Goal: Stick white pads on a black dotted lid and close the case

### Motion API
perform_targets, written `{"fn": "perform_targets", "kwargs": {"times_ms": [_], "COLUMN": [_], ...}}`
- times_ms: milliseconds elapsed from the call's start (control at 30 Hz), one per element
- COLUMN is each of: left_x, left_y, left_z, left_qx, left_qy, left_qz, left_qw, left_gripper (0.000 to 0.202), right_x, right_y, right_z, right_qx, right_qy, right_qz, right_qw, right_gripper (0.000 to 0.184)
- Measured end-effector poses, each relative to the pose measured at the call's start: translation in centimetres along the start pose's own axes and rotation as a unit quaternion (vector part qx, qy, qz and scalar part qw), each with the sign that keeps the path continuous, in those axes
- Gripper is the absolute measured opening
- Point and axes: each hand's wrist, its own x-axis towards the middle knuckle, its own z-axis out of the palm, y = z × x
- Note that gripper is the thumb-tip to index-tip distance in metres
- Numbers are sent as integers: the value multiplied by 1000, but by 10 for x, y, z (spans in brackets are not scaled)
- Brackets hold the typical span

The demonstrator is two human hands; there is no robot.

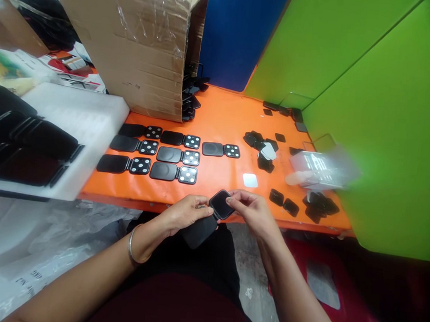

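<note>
**Hinged black piece, two-handed hold at front edge**

Hinged black piece [199,230] held at the tabletop [226,105]'s front edge, midway along; larger panel hangs beyond the edge. Left hand [187,212]: pinched closed near the hinge, thumb on top. Right hand [250,207]: thumb pressed on the square panel [220,203]'s face; fingertips underneath hidden. Similar hinged pieces [163,171] lie toward the left end.

Handling (judged): light, stiff panels, free-swinging joint, smooth face perhaps slippery. Best taken by the rims, one hand steadying beside the hinge.
</note>
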Motion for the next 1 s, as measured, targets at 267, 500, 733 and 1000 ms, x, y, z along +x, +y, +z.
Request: {"fn": "perform_targets", "kwargs": {"times_ms": [267, 500, 733, 1000], "left_x": [-2, -1, 7, 7], "left_y": [1, -3, -13, -14], "left_z": [-2, 2, 2, 0], "left_qx": [-16, 12, 126, 123], "left_qy": [-9, 54, 140, 145], "left_qz": [-3, 25, 137, 149], "left_qw": [1000, 998, 973, 970], "left_gripper": [31, 41, 35, 34], "right_x": [3, 1, -9, -16], "right_y": [-1, -6, 1, 4], "right_z": [-5, -3, 12, 23], "right_qx": [-75, -152, -333, -381], "right_qy": [-5, -1, 131, 182], "right_qz": [-33, -75, -221, -267], "right_qw": [997, 986, 907, 866], "right_gripper": [27, 25, 18, 14]}}
